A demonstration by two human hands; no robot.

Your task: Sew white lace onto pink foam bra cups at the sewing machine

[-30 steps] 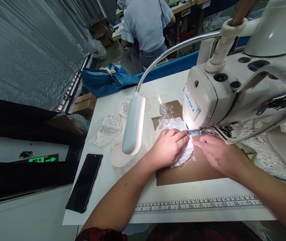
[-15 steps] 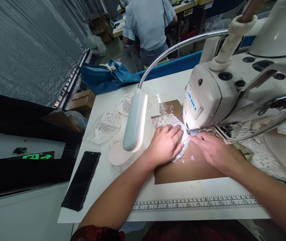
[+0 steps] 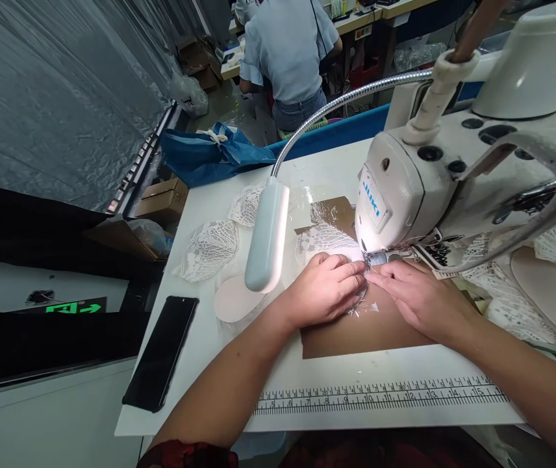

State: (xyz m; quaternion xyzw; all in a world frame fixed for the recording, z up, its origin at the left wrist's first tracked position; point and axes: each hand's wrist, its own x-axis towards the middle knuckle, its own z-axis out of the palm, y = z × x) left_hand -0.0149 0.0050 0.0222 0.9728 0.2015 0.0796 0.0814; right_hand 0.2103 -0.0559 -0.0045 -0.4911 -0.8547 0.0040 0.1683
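While lace [image 3: 324, 240] lies on brown sheet [image 3: 346, 341] by machine head [image 3: 390, 188], I see left hand [image 3: 331, 289] flattened over it, likely steadying | right hand [image 3: 419, 292]: fingertips near lace edge, pinching or not I can't tell | lamp [image 3: 265, 240] close, presumably for light

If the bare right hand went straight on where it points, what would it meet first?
Probably the bare left hand, fingertips first, above the flat brown sheet; depth there is unclear.

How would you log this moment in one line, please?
left hand: on white lace | right hand: below sewing machine head | phone: on table
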